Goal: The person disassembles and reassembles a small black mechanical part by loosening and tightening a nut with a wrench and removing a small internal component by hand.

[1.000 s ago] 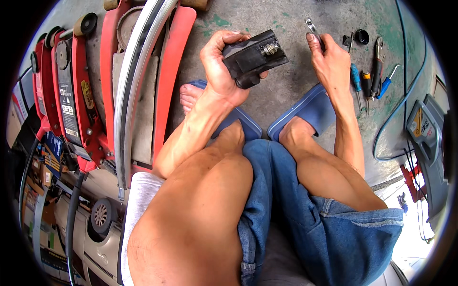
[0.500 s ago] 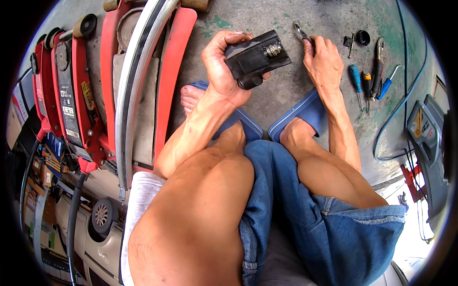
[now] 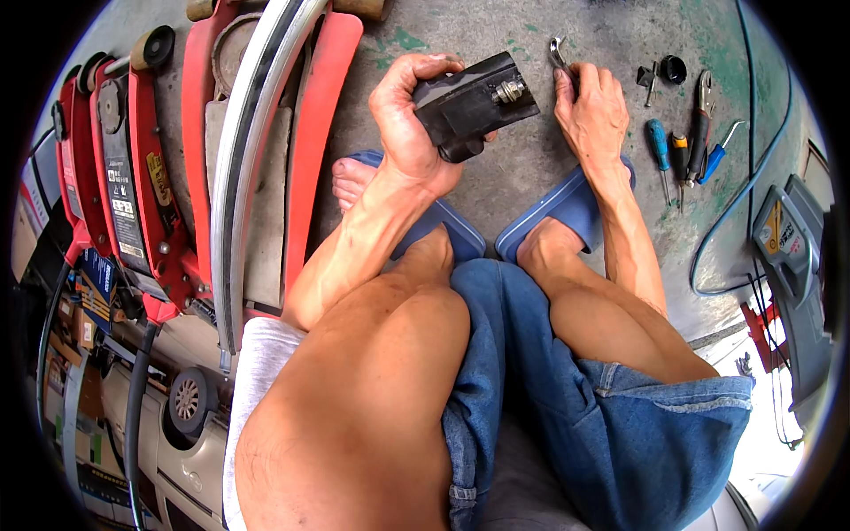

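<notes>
Black boxy part [image 3: 474, 104] gripped in left hand [image 3: 403, 119]; right hand [image 3: 595, 108] at its 3 o'clock, fingers pinching small wrench [image 3: 558, 53].

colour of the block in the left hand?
Black block with a silver metal fitting at its end; head view.

Red floor jacks [image 3: 133, 195]; screwdrivers [image 3: 660, 150], pliers [image 3: 702, 111], blue cable [image 3: 753, 177]

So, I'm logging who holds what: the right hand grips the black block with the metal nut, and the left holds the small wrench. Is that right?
The hands are swapped. The head view shows the left hand gripping the black block with the metal nut, and the right hand holding the small wrench.
</notes>
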`<state>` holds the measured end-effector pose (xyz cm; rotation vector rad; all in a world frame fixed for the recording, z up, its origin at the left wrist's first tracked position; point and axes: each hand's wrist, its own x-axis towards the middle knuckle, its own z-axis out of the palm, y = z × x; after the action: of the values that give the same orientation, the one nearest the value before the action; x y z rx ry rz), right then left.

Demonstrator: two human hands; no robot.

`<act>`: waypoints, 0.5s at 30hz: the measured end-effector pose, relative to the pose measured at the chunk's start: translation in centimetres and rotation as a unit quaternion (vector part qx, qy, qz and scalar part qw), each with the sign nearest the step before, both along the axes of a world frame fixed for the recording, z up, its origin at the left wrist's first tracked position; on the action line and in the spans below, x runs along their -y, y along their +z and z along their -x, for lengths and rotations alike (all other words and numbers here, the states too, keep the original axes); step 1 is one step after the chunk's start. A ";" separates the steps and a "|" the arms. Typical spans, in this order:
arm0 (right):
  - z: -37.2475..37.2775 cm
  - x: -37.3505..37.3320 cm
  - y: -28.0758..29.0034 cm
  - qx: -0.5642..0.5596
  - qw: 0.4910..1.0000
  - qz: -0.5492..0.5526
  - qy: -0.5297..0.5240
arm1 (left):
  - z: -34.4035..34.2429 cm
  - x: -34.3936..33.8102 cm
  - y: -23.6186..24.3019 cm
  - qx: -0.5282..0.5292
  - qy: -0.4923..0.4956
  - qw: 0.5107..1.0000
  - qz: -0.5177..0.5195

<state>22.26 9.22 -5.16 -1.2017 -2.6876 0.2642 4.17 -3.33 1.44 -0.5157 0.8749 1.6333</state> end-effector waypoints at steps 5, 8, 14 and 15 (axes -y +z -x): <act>-0.5 0.1 -1.3 -0.039 0.999 -0.014 -0.001 | 0.0 0.1 -0.2 0.002 0.002 1.000 -0.005; -0.8 0.1 -1.9 -0.058 0.998 -0.021 -0.004 | 0.0 0.1 -0.2 0.001 0.005 1.000 -0.010; -0.8 0.1 -2.4 -0.071 0.997 -0.030 0.009 | 0.0 0.2 -1.3 -0.063 0.030 0.998 -0.005; -1.0 0.1 -2.6 -0.072 0.997 -0.031 0.012 | 0.0 0.3 -0.9 -0.034 0.018 0.999 -0.013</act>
<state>23.24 9.16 -7.76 -1.0891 -2.5677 0.2588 4.21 -3.58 0.56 -0.4627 0.8974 1.7010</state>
